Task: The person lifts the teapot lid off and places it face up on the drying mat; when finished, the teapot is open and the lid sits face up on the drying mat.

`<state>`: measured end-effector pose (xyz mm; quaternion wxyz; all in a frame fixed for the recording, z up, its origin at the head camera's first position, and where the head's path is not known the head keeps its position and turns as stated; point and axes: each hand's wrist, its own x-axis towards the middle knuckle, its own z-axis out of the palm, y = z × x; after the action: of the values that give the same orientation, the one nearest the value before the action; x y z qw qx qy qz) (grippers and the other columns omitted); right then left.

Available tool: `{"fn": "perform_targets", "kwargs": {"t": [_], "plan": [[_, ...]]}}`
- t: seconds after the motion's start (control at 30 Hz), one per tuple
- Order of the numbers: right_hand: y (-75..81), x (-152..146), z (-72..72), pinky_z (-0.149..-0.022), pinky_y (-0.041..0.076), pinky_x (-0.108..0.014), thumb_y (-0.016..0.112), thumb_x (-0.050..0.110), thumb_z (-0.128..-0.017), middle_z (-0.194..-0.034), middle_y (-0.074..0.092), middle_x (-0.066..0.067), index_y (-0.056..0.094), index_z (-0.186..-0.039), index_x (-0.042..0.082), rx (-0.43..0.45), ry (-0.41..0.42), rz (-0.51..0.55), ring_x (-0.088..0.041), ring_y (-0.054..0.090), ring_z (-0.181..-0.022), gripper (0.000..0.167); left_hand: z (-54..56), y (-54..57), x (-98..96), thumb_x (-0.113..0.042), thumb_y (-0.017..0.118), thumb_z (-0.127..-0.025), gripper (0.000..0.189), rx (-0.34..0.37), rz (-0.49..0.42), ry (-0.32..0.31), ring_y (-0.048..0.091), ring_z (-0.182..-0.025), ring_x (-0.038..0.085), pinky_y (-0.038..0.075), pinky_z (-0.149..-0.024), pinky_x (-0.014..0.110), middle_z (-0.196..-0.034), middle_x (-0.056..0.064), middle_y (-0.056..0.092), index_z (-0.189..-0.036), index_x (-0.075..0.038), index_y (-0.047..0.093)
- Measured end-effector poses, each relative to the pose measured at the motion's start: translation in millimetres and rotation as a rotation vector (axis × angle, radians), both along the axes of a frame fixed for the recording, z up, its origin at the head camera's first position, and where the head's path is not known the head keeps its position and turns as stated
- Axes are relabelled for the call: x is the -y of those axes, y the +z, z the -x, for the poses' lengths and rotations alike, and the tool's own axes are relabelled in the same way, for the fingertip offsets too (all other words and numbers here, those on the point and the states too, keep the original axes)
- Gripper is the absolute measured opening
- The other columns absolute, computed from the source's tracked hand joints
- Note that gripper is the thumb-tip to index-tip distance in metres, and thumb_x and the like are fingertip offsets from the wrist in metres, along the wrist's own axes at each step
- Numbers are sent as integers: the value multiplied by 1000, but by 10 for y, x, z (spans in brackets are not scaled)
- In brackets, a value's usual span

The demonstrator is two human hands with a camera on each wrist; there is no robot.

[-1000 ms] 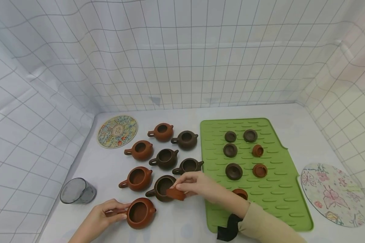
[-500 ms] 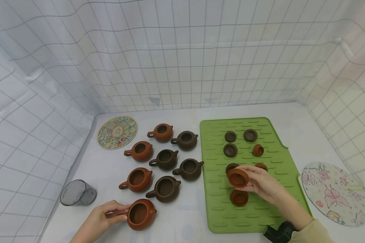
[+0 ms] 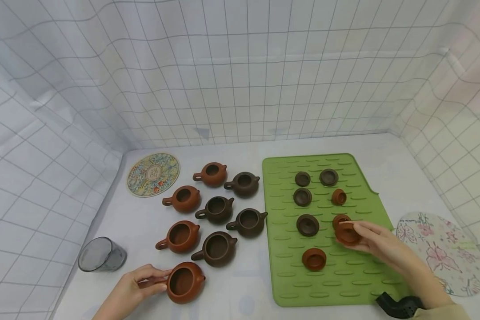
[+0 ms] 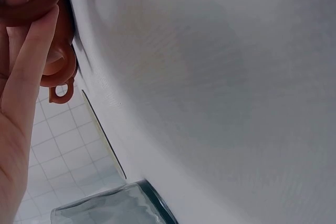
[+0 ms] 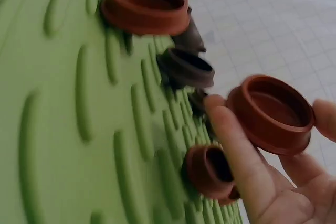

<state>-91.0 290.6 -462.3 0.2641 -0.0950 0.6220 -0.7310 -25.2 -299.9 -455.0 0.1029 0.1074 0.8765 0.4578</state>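
My left hand [image 3: 134, 284] pinches the handle of a lidless red-brown teapot [image 3: 186, 282], which stands at the table's front left. In the left wrist view, the fingers [image 4: 34, 51] wrap that handle at the upper left. Between thumb and fingers, my right hand [image 3: 388, 251] holds a red-brown teapot lid [image 5: 273, 114], hollow side showing, above the green mat [image 3: 344, 284]. Seen from the head, the held lid partly covers another red-brown lid [image 3: 339, 219]. A further red-brown lid [image 3: 314, 259] and a dark brown lid [image 3: 307, 225] lie to its left, hollow side up.
Several lidless teapots, red-brown [image 3: 180, 237] and dark brown [image 3: 216, 249], stand left of the mat. More small lids [image 3: 302, 197] sit toward the mat's back. A grey glass [image 3: 102, 254] is at far left. Round patterned mats [image 3: 154, 174] lie at back left and right.
My right hand has carried the red-brown lid from over a dark teapot rightward to the green mat, then further right across it. The left hand and its teapot have stayed in place.
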Motion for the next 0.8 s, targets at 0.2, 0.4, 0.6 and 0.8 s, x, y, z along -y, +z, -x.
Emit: {"fn": "perform_targets", "kwargs": {"t": [0.2,0.4,0.6,0.8], "plan": [[-38,-157,-68,-88,53,-21,48,22,-105,-119,59,28,55,-137,1,-15,-7,-417,7,60,-107,39,10,3,6,-11,79,-80,28,20,6,2,65,-87,-5,57,-73,18,-94,-6,70,-106,-2,74],[-36,-196,-99,-84,51,-21,50,21,-104,-115,69,17,57,-133,-3,-12,73,-477,4,63,-103,38,7,3,4,-13,79,-80,28,41,22,13,65,-87,-5,57,-73,18,-94,-6,70,-106,-2,74],[-12,-115,-144,-86,51,-28,58,31,-100,-124,69,-4,63,-130,4,1,18,-653,-4,64,-105,41,-8,11,-8,-13,79,-80,28,35,20,8,65,-88,-6,57,-73,18,-94,-6,70,-106,-3,74],[10,-32,-193,-97,47,-57,59,38,-98,-136,60,-17,68,-125,16,-130,-35,-829,-42,51,-128,36,-15,-1,-6,-8,80,-78,26,-54,19,-6,65,-87,-6,57,-72,17,-93,-5,71,-103,-5,75]]}}
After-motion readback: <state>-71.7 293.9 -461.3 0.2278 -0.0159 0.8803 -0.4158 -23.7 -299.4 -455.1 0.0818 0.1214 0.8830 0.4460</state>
